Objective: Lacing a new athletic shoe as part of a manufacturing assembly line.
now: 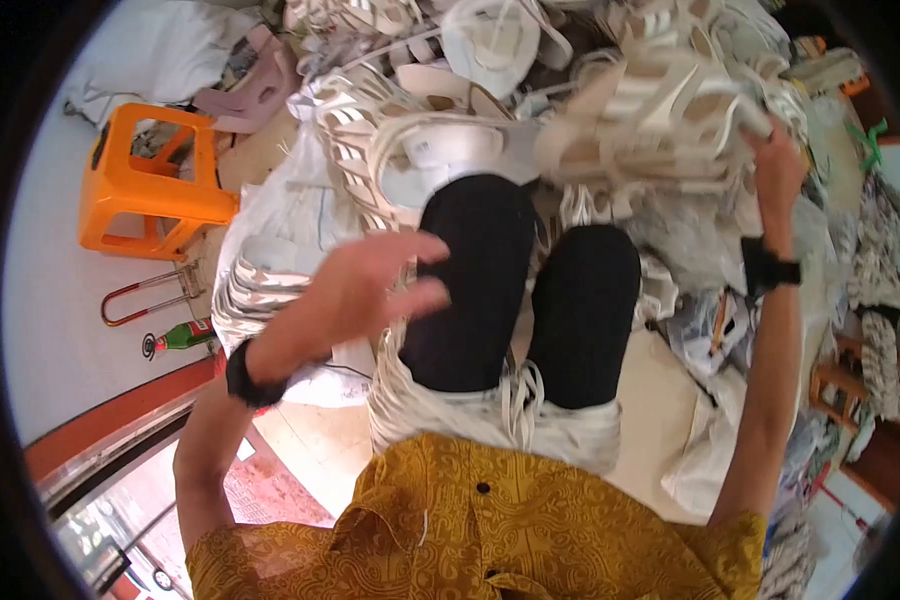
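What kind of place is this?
Perhaps a small workroom, maybe in a home. Pale, strappy pieces, perhaps shoe parts, lie heaped ahead; the right hand holds a bundle of them; an orange stool stands near.

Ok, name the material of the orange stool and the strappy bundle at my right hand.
Orange stool: likely moulded plastic, smooth, given its rounded, one-piece look. Strappy bundle: perhaps synthetic leather, given its pale curved strips; blur hides the finish.
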Motion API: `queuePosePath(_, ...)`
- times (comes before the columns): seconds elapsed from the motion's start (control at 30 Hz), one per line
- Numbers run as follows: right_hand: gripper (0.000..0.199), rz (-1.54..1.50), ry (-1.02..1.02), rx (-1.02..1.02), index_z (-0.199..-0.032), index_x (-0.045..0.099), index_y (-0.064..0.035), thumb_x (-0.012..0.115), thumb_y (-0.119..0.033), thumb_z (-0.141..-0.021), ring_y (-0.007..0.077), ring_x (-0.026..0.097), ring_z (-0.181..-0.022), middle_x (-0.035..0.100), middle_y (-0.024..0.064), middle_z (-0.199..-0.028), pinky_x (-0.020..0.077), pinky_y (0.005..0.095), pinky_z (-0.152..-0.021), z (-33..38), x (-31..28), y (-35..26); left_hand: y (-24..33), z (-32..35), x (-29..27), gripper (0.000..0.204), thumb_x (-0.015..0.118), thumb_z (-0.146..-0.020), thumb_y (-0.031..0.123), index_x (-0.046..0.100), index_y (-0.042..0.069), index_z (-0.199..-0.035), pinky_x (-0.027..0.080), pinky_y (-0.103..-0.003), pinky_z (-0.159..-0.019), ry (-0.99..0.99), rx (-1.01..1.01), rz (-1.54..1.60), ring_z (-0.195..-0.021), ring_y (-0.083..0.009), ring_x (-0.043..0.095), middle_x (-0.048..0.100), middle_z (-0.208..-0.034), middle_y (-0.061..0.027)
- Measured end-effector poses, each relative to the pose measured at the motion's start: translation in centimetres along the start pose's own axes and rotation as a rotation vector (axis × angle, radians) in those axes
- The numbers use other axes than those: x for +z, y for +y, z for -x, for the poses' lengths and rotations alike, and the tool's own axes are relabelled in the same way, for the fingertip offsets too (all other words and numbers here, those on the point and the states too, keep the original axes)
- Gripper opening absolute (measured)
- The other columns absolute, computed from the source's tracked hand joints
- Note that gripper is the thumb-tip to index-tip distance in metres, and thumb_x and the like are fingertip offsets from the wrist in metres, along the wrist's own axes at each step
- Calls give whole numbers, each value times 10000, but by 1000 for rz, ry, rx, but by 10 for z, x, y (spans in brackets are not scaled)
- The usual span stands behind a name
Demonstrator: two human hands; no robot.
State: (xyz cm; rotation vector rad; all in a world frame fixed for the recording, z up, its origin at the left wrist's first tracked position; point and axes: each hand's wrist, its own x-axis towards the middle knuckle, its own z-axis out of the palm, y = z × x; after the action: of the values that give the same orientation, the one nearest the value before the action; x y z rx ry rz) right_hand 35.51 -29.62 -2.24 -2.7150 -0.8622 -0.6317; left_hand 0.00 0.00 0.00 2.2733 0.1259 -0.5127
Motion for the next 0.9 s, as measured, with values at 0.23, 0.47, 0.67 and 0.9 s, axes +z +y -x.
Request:
queuePosePath(0.23, 267, -223, 134, 378, -871, 652, -57, 569, -258, -715, 210, 600, -581, 631, 113, -718, 455, 324, -546, 7, -81, 8, 28, 52, 132, 710, 659, -677, 381, 382, 14, -1219, 337, -373, -931, -136, 548, -493, -1047, -295, 481, 499, -1125, -159)
queuePosePath(0.47, 231, -654, 299, 424, -854, 643, -13, 564, -185, -723, 106, 550, -561, 608, 39, -682, 418, 229, -462, -3, -112, 32, 27, 37, 130, 462, 647, -712, 253, 500, 36, -1092, 422, -328, -610, -45, 477, -30, -737, -237, 568, 562, -815, -85)
queuePosePath(0.67, 230, -502, 228, 59, -849, 659, -35, 600, -175, -676, 122, 541, -496, 599, 62, -614, 438, 274, -462, 4, -117, 6, 29, 79, 144, 664, 700, -662, 201, 392, 65, -1234, 392, -338, -851, -130, 571, -341, -1073, -246, 450, 448, -1185, -121)
queuePosePath(0.9, 222, -820, -33, 141, -824, 660, -59, 657, -141, -618, 134, 530, -489, 586, 60, -601, 410, 275, -447, 15, -118, -70, 44, 13, 64, 631, 653, -753, 192, 331, -18, -1253, 379, -310, -911, 346, 246, 857, -1109, -215, 446, 433, -1221, -165)
